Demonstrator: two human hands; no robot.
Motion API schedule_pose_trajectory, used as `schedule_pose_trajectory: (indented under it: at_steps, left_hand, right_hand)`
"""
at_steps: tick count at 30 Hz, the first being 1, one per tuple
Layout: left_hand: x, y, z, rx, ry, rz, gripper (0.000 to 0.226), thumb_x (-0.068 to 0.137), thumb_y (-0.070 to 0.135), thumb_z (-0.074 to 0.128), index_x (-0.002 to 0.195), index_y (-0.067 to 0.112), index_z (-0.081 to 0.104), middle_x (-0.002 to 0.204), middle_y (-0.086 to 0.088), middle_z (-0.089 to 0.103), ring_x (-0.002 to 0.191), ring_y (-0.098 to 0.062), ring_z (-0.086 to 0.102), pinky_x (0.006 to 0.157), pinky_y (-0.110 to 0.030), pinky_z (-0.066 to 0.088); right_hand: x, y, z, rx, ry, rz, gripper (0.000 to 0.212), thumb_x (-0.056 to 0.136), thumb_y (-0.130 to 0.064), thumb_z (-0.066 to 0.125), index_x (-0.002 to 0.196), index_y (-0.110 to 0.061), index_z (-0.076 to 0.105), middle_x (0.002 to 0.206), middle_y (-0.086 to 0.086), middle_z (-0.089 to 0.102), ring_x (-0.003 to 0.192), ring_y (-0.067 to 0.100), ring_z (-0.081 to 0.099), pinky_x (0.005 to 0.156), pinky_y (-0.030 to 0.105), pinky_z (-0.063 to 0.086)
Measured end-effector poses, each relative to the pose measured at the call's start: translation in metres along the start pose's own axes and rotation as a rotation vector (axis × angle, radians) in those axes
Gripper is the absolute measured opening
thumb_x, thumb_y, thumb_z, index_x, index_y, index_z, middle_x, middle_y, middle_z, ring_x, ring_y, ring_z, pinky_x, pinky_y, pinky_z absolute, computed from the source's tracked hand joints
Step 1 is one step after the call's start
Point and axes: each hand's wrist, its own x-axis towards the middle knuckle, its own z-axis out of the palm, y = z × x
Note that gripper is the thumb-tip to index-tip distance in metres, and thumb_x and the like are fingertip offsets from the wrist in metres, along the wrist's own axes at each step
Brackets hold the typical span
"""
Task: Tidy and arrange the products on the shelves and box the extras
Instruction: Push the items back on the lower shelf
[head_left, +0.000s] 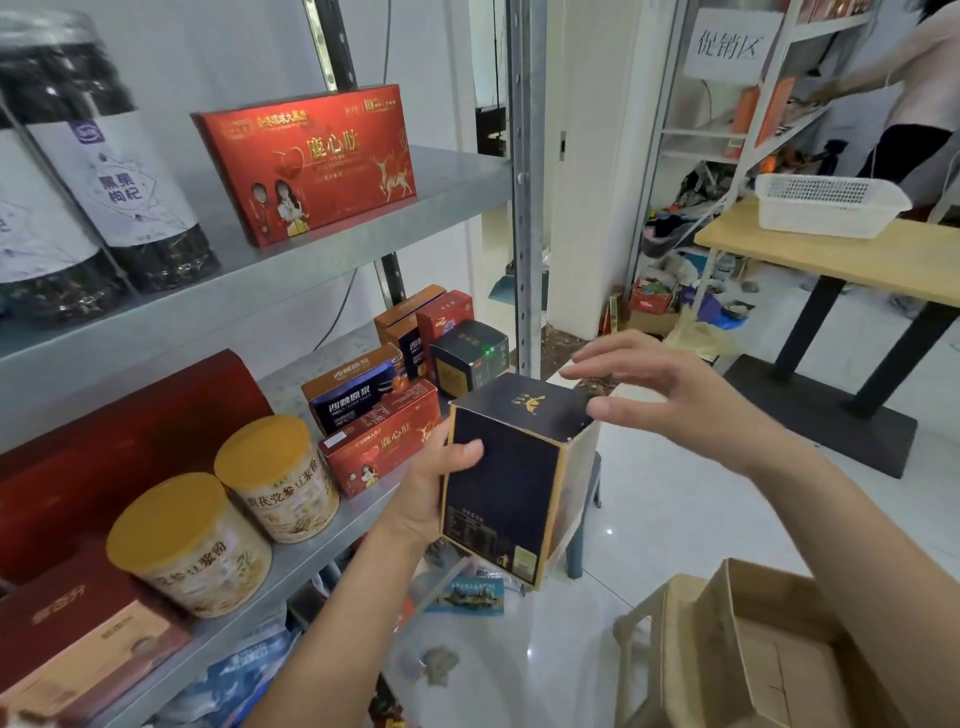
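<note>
A dark navy box with gold edges (506, 478) is held upright in front of the middle shelf (291, 566). My left hand (434, 483) grips its left side, thumb across the front face. My right hand (660, 387) hovers at the box's top right corner with fingers spread, thumb tip next to the lid edge. An open cardboard box (779, 644) stands at the lower right on a beige stool (644, 644). On the middle shelf are red and orange product boxes (384, 447), a similar dark box (467, 358) and two yellow-lidded tins (234, 519).
The upper shelf (311, 249) carries a red gift box (311, 161) and dark jars (104, 171). A steel upright (527, 208) stands right of the shelves. A wooden table (841, 254) with a white basket (826, 205) stands at the right, a person behind it. Clutter lies on the floor.
</note>
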Motion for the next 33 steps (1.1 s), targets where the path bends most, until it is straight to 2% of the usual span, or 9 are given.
schedule_pose_trajectory:
  at_steps: [3,7,12,17,20,24,27,29,33]
  left_hand:
    - [0.003,-0.005,-0.004,-0.191,0.029,-0.071,0.08,0.033,0.025,0.099,0.105,0.002,0.072,0.096,-0.017,0.074,0.084,-0.031,0.073,0.072,-0.044,0.06]
    - [0.005,-0.005,-0.01,-0.17,0.052,-0.099,0.075,0.029,0.028,0.099,0.096,0.004,0.077,0.095,-0.016,0.074,0.083,-0.029,0.072,0.078,-0.044,0.058]
    - [0.006,-0.005,-0.016,-0.142,0.008,-0.125,0.081,0.034,0.029,0.098,0.107,0.002,0.073,0.103,-0.018,0.071,0.091,-0.032,0.068,0.094,-0.049,0.048]
    - [0.005,-0.003,-0.017,-0.14,-0.079,-0.131,0.067,0.051,0.03,0.094,0.11,0.007,0.074,0.107,-0.013,0.073,0.097,-0.027,0.071,0.091,-0.045,0.053]
    - [0.003,0.002,-0.015,-0.121,-0.122,-0.149,0.053,0.071,0.029,0.083,0.118,0.008,0.071,0.115,-0.009,0.072,0.105,-0.023,0.069,0.096,-0.04,0.053]
    - [0.004,0.006,-0.018,-0.197,-0.272,-0.147,0.042,0.096,0.017,0.055,0.135,0.003,0.055,0.132,-0.012,0.062,0.123,-0.025,0.059,0.107,-0.038,0.044]
    - [0.006,0.001,-0.018,-0.154,-0.311,-0.147,0.041,0.094,0.018,0.059,0.134,0.007,0.058,0.13,-0.009,0.064,0.12,-0.022,0.061,0.105,-0.037,0.046]
    - [0.007,-0.001,-0.016,-0.161,-0.351,-0.136,0.043,0.096,0.014,0.056,0.137,0.004,0.053,0.134,-0.013,0.06,0.124,-0.025,0.058,0.106,-0.039,0.043]
    - [0.009,0.001,-0.016,-0.219,-0.386,-0.18,0.045,0.098,0.003,0.046,0.141,-0.009,0.04,0.14,-0.025,0.051,0.13,-0.036,0.05,0.111,-0.046,0.036]
  right_hand:
    - [0.014,-0.006,-0.01,-0.087,-0.204,-0.024,0.038,0.076,-0.045,0.065,0.113,-0.036,0.069,0.13,-0.019,0.06,0.12,-0.002,0.053,0.099,0.025,0.047]
    - [0.026,-0.016,-0.014,-0.119,-0.394,-0.052,0.043,0.08,-0.041,0.068,0.122,-0.032,0.066,0.13,-0.018,0.062,0.124,-0.001,0.053,0.107,0.029,0.043]
    - [0.04,-0.033,-0.021,-0.292,-0.641,-0.028,0.052,0.077,-0.054,0.067,0.127,-0.052,0.055,0.142,-0.031,0.045,0.134,-0.008,0.036,0.116,0.041,0.03]
    - [0.045,-0.043,-0.022,-0.312,-0.688,-0.034,0.059,0.075,-0.056,0.068,0.131,-0.046,0.055,0.144,-0.03,0.042,0.136,-0.008,0.033,0.118,0.049,0.026]
    - [0.045,-0.047,-0.022,-0.355,-0.703,-0.044,0.058,0.077,-0.048,0.069,0.133,-0.043,0.054,0.145,-0.03,0.042,0.137,-0.009,0.032,0.119,0.049,0.023]
    - [0.041,-0.052,-0.021,-0.434,-0.704,-0.061,0.066,0.073,-0.051,0.069,0.136,-0.046,0.049,0.145,-0.03,0.04,0.136,-0.01,0.03,0.12,0.04,0.023]
    - [0.036,-0.058,-0.017,-0.509,-0.713,-0.034,0.082,0.068,-0.056,0.068,0.142,-0.047,0.036,0.146,-0.029,0.036,0.135,-0.008,0.03,0.118,0.034,0.026]
    - [0.033,-0.059,-0.014,-0.559,-0.735,-0.034,0.09,0.067,-0.056,0.07,0.146,-0.043,0.029,0.147,-0.024,0.036,0.134,-0.005,0.032,0.116,0.028,0.028]
    - [0.023,-0.06,-0.005,-0.717,-0.69,-0.123,0.091,0.075,-0.051,0.075,0.151,-0.029,0.029,0.145,-0.015,0.042,0.125,-0.003,0.037,0.102,0.007,0.028]
